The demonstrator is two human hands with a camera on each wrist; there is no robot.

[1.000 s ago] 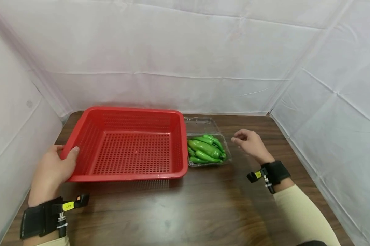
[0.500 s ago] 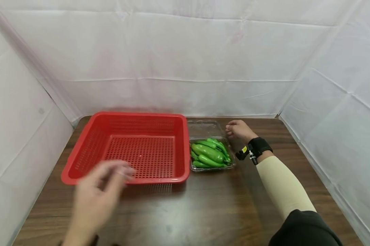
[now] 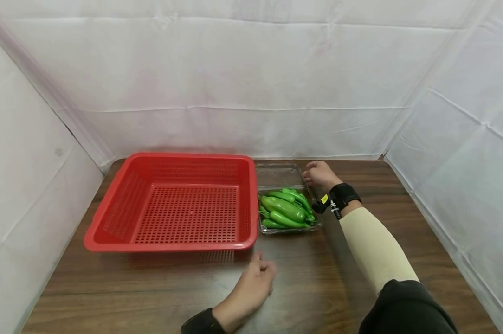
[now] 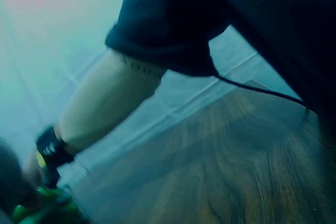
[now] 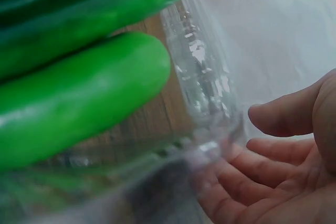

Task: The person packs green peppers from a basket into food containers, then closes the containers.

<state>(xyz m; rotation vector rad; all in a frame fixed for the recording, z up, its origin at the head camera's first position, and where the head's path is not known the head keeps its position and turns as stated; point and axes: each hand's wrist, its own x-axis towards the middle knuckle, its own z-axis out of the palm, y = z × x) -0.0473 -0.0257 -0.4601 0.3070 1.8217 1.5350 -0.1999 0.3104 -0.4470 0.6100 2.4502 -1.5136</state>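
Note:
Green peppers [image 3: 282,208] fill a clear plastic clamshell box [image 3: 278,175], whose lid lies folded back on the table. My right hand [image 3: 321,176] is at the lid's right edge. In the right wrist view its fingers [image 5: 252,177] reach to the box's clear edge [image 5: 197,56], with the thumb held apart from them. Left of the box stands a red plastic basket [image 3: 253,204] with a perforated floor. In front of the basket, over the table, my left hand [image 3: 251,283] holds nothing, its fingers loosely curled. Peppers [image 4: 50,208] also show, blurred, in the left wrist view.
The brown wooden table [image 3: 159,292] runs back to a white fabric wall [image 3: 251,83]. More white sheeting [image 3: 464,176] stands along both sides. The basket's right rim is right beside the box.
My left hand has let go of the basket's left rim and moved right, to the front of the basket. My right hand has moved back and left to the lid's edge.

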